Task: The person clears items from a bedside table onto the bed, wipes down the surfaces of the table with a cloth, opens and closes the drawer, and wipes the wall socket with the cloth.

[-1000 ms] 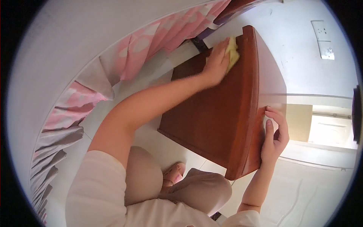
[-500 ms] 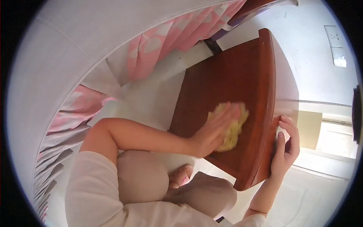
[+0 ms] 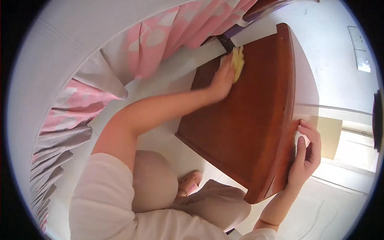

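Note:
A reddish-brown wooden cabinet (image 3: 248,116) stands before me, its broad flat panel turned towards me. My left hand (image 3: 223,82) presses a yellow cloth (image 3: 238,64) against the panel near its far left edge. The palm is turned away, so part of the cloth is hidden behind the fingers. At the cabinet's right side, my right hand (image 3: 306,154) curls its fingers and thumb at the edge. Something pale shows between thumb and fingers, and I cannot make out what it is.
To the left, a bed or similar covered piece has a pink and white patterned skirt (image 3: 148,48) and grey pleated fabric (image 3: 60,140). A white wall with a socket plate (image 3: 360,50) is behind the cabinet. My knees (image 3: 154,180) are close below the panel.
My left hand has moved with the yellow cloth from the panel's middle up and left to its far edge. The right hand stays at the cabinet's edge.

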A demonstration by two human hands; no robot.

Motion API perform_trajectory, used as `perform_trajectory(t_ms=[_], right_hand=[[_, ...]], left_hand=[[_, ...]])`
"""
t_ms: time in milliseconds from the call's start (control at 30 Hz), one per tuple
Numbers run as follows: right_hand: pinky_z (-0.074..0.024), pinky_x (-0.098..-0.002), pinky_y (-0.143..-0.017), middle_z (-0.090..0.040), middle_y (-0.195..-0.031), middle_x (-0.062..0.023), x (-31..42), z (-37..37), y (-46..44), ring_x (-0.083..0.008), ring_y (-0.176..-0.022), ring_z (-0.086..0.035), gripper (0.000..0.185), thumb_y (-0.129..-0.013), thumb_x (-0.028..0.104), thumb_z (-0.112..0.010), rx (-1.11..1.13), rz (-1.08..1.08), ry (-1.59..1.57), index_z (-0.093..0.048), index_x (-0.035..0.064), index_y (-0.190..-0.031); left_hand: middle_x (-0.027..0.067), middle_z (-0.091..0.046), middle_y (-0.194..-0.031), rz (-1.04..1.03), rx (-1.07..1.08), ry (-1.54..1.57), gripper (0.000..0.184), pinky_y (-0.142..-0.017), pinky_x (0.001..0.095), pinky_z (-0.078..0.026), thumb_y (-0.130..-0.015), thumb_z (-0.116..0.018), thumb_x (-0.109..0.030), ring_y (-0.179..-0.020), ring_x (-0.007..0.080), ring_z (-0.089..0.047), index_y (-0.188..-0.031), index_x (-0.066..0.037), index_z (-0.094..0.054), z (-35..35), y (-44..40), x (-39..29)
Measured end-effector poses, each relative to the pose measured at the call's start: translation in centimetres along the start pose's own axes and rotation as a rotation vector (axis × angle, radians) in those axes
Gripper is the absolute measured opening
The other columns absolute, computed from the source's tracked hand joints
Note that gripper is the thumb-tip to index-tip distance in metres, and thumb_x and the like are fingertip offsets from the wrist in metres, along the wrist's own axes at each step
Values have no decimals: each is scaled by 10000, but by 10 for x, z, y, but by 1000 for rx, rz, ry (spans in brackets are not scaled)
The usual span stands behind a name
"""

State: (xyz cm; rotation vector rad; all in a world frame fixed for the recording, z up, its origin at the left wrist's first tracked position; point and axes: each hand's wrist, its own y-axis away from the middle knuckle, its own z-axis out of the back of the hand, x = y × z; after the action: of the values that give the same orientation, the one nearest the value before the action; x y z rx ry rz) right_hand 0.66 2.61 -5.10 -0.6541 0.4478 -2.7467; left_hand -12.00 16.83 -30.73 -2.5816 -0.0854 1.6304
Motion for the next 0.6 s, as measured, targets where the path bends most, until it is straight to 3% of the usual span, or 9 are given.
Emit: perform_trajectory(t_ms=[133,200,233,300,433,500,533,600], right_hand=[[-431,-360,-1008,-653,-1166,-151,0,1,2,-278,-1141,-592,222,-904,-49,-489,6,20,40,-660,-6,-1039],[-432,-357,-1010,-649,-1185,-155,-2,0,3,-273,-1146,-591,247,-898,-61,-477,-13,27,22,-659,-7,-1057],[-429,-354,-1014,-646,-1201,-156,-1,0,3,-269,-1152,-589,261,-890,-68,-474,-4,14,20,-656,-10,-1068],[-427,-356,-1017,-644,-1204,-157,1,-1,5,-272,-1154,-588,263,-889,-68,-472,-6,5,17,-656,-10,-1067],[-425,-366,-1023,-638,-1218,-165,3,1,5,-283,-1159,-588,270,-884,-65,-463,17,19,74,-656,-16,-1067],[-423,-370,-1026,-636,-1217,-167,1,-3,9,-288,-1161,-586,269,-882,-64,-461,-8,-10,63,-653,-18,-1064],[-421,-375,-1029,-635,-1215,-170,2,-3,10,-293,-1164,-584,268,-880,-62,-458,-32,-38,51,-651,-19,-1061],[-414,-382,-1037,-632,-1206,-174,1,-3,8,-297,-1167,-577,253,-873,-59,-465,-28,-31,63,-643,-21,-1048]], left_hand=[[168,-183,-1609,-193,207,-68,640,-1201,406,-141,-991,-382,-70,-1496,352,-134,-1557,-7,-90,6,130,-13],[166,-140,-1622,-226,583,-216,675,-1199,458,-124,-968,-418,-36,-1507,373,-61,-1564,-27,-102,23,180,-19],[166,-140,-1622,-221,583,-219,675,-1199,458,-124,-968,-418,-36,-1507,373,-61,-1564,-27,-102,31,187,-14],[160,-97,-1632,-523,682,-243,669,-1199,487,-82,-975,-418,-40,-1509,388,-4,-1567,-41,-105,41,191,-7],[174,-81,-1632,-378,595,-227,654,-1197,502,-67,-985,-424,-66,-1509,390,4,-1561,-27,-117,31,192,-13],[195,-101,-1624,-269,354,-148,624,-1202,476,-74,-1021,-408,-151,-1510,377,-2,-1555,-10,-120,19,182,-10],[195,-101,-1624,-259,353,-145,624,-1202,476,-74,-1021,-408,-151,-1510,377,-2,-1555,-10,-120,13,173,-9],[200,-101,-1622,95,111,-34,599,-1209,423,-82,-1050,-374,-233,-1512,348,-17,-1543,7,-133,5,124,-11]])
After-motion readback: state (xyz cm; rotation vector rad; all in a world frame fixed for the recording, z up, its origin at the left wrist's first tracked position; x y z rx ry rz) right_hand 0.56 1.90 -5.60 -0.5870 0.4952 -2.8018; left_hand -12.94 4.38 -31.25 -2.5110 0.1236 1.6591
